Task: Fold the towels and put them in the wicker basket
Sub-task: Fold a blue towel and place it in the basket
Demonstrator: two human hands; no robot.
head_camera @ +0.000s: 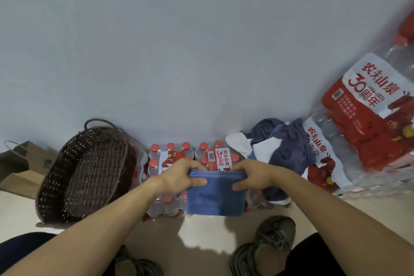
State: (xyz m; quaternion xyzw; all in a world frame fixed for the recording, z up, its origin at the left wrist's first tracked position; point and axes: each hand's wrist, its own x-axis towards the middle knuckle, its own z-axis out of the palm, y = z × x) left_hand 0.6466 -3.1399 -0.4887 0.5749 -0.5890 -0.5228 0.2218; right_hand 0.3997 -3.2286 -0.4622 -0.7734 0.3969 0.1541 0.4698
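I hold a folded blue towel (pixel 215 197) up in front of me, its lower part hanging down. My left hand (pixel 181 175) pinches its top left corner and my right hand (pixel 253 176) pinches its top right corner, thumbs toward me. A dark brown wicker basket (pixel 87 175) with a loop handle stands to the left, tilted against the wall, with nothing visible inside. A heap of unfolded towels (pixel 280 143), dark blue, white and light blue, lies to the right on a pack of bottles.
Shrink-wrapped packs of red-capped water bottles (pixel 170 157) sit on the floor behind the held towel, with bigger packs (pixel 367 123) stacked at the right. A brown paper bag (pixel 20 163) lies at the far left. My shoes (pixel 275 233) are on the pale floor below.
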